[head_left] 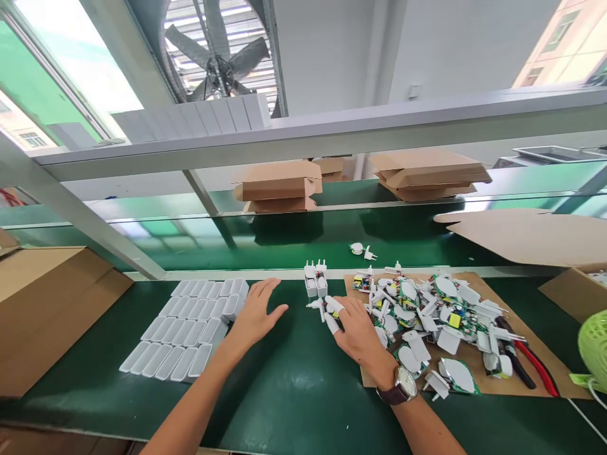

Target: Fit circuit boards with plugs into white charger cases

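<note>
My left hand [255, 315] is open, fingers stretched and thumb apart, beside the right edge of rows of white plastic charger cases [183, 328]. White finger covers show on my right hand [356, 333], which wears a wristwatch [404, 384]. Its thumb and fingers close around a white plug piece [319, 308] whose prongs point left; the fingers partly hide it. Just beyond it, two white chargers [315, 279] stand upright with pins up. To the right of that hand lies a heap of white plug parts with green circuit boards [427, 309].
The heap lies on a cardboard sheet [467, 379] with red-and-black-handled pliers [535, 363]. Two loose plug parts [363, 250] lie behind the bench's back rail. Cardboard boxes stand at far left [57, 309] and right [571, 291]. A green ball-like object [594, 347] sits at right.
</note>
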`<state>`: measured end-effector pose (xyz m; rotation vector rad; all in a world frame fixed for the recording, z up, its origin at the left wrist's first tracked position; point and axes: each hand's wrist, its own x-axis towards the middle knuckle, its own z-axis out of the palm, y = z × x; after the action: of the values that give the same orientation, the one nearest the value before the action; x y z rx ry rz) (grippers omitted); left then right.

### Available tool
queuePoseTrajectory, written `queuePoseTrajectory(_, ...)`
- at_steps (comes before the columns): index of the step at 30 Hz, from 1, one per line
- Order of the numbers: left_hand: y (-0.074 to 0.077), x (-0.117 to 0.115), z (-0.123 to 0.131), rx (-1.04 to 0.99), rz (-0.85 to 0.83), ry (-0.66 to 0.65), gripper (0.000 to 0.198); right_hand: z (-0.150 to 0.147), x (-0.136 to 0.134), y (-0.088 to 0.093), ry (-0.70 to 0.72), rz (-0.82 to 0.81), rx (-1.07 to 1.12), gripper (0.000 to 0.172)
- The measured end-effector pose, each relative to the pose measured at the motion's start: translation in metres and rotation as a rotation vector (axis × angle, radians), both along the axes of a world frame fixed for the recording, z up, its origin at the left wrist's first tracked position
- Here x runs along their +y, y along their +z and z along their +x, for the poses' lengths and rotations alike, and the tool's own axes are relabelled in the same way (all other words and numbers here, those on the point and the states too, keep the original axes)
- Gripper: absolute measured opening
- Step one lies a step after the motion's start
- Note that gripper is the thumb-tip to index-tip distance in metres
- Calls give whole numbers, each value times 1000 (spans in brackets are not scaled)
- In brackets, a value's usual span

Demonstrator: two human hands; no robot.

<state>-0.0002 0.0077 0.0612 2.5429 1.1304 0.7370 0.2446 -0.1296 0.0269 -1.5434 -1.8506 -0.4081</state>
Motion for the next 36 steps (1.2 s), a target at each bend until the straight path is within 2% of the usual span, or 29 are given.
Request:
queuePoseTrajectory(3,12,5,-47,226,215,141,26,-11,-6,-2,108,-229,-76,37)
queuePoseTrajectory(6,12,7,-75,395,272,255,12,-12,-11,-3,104,-432,-59,40)
queuePoseTrajectory(10,8,4,-73,449,251,262,16,-8,-13,3,192,-573,47,31)
queuePoseTrajectory(14,8,4,-59,519,143,283,26,-6,-12,14,175,-528,244,35)
queuePoseTrajectory(17,4,2,-50,394,106,197,29,-5,-12,18,109,-506,259,29)
queuePoseTrajectory(20,-4,-7,-36,186,57,-6,25,-4,-16,19,30,-499,157,14)
queuePoseTrajectory(21,-6,-12,-29,125,38,-78,24,-5,-18,19,28,-489,137,16)
queuePoseTrajectory(24,-12,-24,-9,11,-2,-215,28,-5,-28,25,105,-537,172,38)
queuePoseTrajectory(27,-19,-28,6,-87,-53,-269,37,-6,-35,37,183,-623,184,55)
queuePoseTrajectory(31,-31,-27,8,-175,-307,-276,55,-10,-28,47,272,-571,-112,66)
queuePoseTrajectory(33,-36,-26,3,-196,-446,-256,70,-13,-20,46,341,-583,-213,61)
queuePoseTrajectory(36,-40,-26,-5,-254,-573,-249,84,-18,-7,42,291,-584,-226,43)
